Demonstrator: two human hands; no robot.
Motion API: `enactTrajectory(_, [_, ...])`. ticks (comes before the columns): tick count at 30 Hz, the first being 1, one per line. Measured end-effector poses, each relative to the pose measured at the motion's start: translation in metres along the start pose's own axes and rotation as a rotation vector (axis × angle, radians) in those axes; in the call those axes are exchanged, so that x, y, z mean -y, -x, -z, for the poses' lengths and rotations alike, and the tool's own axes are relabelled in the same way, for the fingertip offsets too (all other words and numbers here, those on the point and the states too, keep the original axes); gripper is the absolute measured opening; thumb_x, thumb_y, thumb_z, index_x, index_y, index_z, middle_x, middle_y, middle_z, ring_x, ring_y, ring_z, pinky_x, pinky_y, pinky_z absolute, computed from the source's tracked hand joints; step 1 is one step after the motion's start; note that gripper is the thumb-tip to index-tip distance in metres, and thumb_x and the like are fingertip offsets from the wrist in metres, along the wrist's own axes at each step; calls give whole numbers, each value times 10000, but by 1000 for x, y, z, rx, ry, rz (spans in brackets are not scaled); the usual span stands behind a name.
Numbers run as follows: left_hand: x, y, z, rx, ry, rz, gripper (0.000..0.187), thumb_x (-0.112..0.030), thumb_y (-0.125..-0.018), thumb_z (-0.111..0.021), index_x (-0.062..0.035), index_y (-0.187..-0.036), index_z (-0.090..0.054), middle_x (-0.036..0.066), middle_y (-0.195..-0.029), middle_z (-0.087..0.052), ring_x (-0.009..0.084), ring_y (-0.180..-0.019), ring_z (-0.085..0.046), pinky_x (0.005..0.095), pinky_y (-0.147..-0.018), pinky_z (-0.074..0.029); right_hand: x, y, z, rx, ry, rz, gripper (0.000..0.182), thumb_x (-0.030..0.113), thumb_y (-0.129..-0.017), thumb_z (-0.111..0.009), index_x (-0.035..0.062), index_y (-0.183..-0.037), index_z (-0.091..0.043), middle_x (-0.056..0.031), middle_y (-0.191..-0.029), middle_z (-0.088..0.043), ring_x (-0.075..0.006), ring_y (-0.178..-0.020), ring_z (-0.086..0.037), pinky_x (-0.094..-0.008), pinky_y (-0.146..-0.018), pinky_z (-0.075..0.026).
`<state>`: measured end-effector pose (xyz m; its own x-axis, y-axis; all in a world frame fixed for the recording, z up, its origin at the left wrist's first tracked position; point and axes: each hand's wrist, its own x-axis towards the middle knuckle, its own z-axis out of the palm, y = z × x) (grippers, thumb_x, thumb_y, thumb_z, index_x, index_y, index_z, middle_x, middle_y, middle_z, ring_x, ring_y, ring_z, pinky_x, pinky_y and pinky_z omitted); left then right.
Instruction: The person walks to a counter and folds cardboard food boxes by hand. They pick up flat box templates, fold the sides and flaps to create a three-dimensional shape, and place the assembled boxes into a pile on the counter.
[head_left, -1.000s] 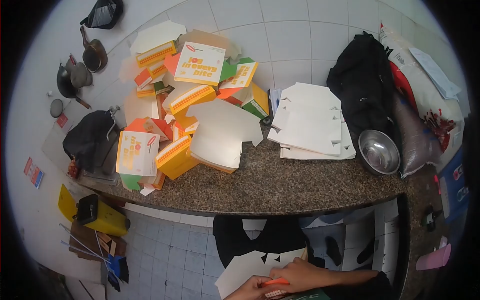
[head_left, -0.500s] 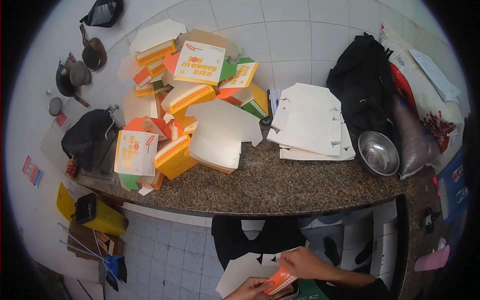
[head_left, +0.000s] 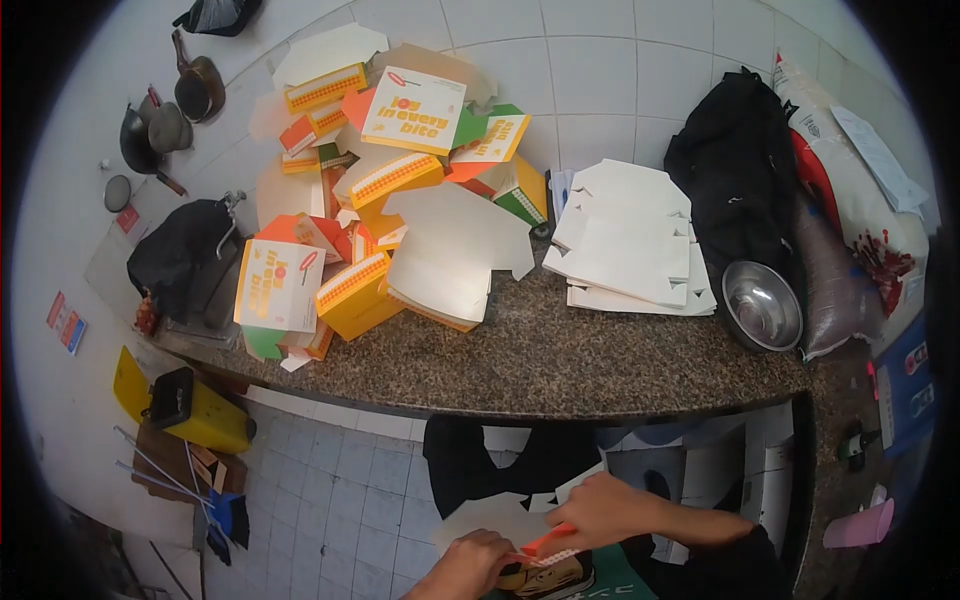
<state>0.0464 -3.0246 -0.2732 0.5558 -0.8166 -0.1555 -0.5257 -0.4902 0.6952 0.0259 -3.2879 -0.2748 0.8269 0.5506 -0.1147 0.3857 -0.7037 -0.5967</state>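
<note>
Low in the head view, a partly folded cardboard box [head_left: 490,520] lies over my lap, its pale inside facing up. My left hand [head_left: 477,562] grips the near left side of its orange panel, fingers closed on the card. On the right, my right hand [head_left: 603,512] pinches the same orange panel [head_left: 553,538] near a white flap. A row of pale dots runs along this panel's edge. Part of the box is hidden behind both hands.
Folded yellow, orange and green boxes [head_left: 350,300] pile up on the granite counter [head_left: 560,370]. Beside them are a stack of flat white cartons [head_left: 625,235], a steel bowl [head_left: 762,305] and a black bag [head_left: 735,170]. A yellow bin [head_left: 205,415] stands on the floor at left.
My left hand has moved up and left along the orange panel, which has tilted and now shows narrower. My right hand has shifted slightly up and right. The camera view has moved a little.
</note>
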Motion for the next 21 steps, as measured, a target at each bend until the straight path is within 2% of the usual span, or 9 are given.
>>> enactTrajectory(5, [-17,-13,-13,-18,-110,33,327,-239,-877,-632,-10,-1110,-644,229,-902,-668,439,-838,-640,517,-744,-499,4,-20,-24,75,146,204,610,576,-962,-566,28,-744,-718,-168,-604,-649,-362,-574,-666,-432,-543,-521])
enactTrajectory(7, [-7,-24,-10,-195,-469,-223,474,-240,-850,-722,-35,-1249,-570,231,-1062,-650,412,-962,-626,504,-826,-499,-1,-7,-13,-8,13,125,548,512,-971,-593,12,-796,-732,-175,-634,-665,-333,-583,-679,-406,-558,-530])
enactTrajectory(9, [-8,-31,-11,-329,-302,-272,508,-241,-834,-753,-38,-1259,-566,230,-1109,-634,401,-1012,-610,503,-860,-487,8,9,0,-100,-134,21,486,448,-981,-620,-3,-848,-746,-183,-665,-681,-304,-592,-691,-380,-573,-540])
enactTrajectory(11, [-22,-29,-21,-611,71,-279,579,-244,-801,-815,-44,-1279,-557,227,-1204,-601,379,-1112,-577,501,-929,-462,29,26,16,-599,-664,-10,248,231,-951,-697,-10,-962,-752,-166,-729,-716,-249,-639,-716,-339,-601,-544])
enactTrajectory(12, [-32,-24,-24,-741,261,-265,617,-245,-784,-846,-47,-1289,-552,225,-1252,-585,368,-1162,-561,500,-963,-449,37,32,17,-611,-716,-97,172,77,-905,-729,-3,-1057,-735,-149,-849,-747,-199,-724,-733,-318,-643,-554])
enactTrajectory(15, [-72,-38,-9,-878,223,-266,648,-264,-775,-878,-63,-1308,-571,216,-1229,-638,338,-1092,-625,456,-917,-494,55,6,-2,-1102,-589,99,215,87,-914,-728,-12,-1103,-700,-127,-942,-752,-204,-781,-734,-335,-672,-565])
enactTrajectory(16, [-72,-45,-15,-874,545,-273,718,-193,-846,-793,-34,-1433,-412,208,-1342,-557,316,-1223,-549,436,-961,-495,47,-3,-14,-1064,-516,136,282,88,-907,-734,-31,-1151,-657,-149,-1074,-720,-217,-885,-723,-324,-740,-566])
enactTrajectory(19, [-36,-62,-25,-946,561,-290,976,-180,-931,-702,34,-1581,-6,254,-1526,-334,282,-1366,-456,441,-1086,-425,63,-38,-29,-1166,-744,121,369,84,-889,-741,-22,-1223,-624,-153,-1137,-689,-261,-1017,-690,-348,-841,-550])
enactTrajectory(21, [-27,-67,-20,-1003,559,-201,926,-203,-945,-686,48,-1579,-59,258,-1506,-359,306,-1371,-449,460,-1135,-361,54,-54,-32,-1113,-670,198,390,83,-891,-736,-14,-1247,-612,-150,-1170,-672,-269,-1072,-664,-361,-886,-534])
